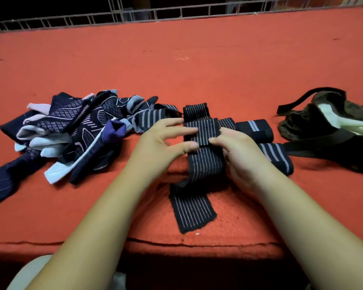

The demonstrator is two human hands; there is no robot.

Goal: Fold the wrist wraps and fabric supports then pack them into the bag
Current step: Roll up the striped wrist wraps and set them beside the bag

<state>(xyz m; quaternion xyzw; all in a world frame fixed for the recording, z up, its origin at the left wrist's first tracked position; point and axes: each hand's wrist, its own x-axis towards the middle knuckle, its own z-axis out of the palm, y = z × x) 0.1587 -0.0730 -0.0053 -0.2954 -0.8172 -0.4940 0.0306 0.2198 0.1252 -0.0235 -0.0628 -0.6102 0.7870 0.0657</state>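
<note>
Black pinstriped elastic wrist wrap (205, 164): centre, near, on orange-red cloth surface (197, 70), part-folded, tail trailing nearward. Right hand (239, 155) grips the fold, thumb on top, fingers curled behind. Left hand (168, 141) has nearly straight fingers, tips touching the fold's left edge. Risk: springy elastic likely unfolds if the grip slackens. Dark brown fabric bag (323, 122): right, open.

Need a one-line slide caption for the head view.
Left hand and right hand fold a striped wrist wrap on red cloth; fabric supports piled left, bag right.
</note>
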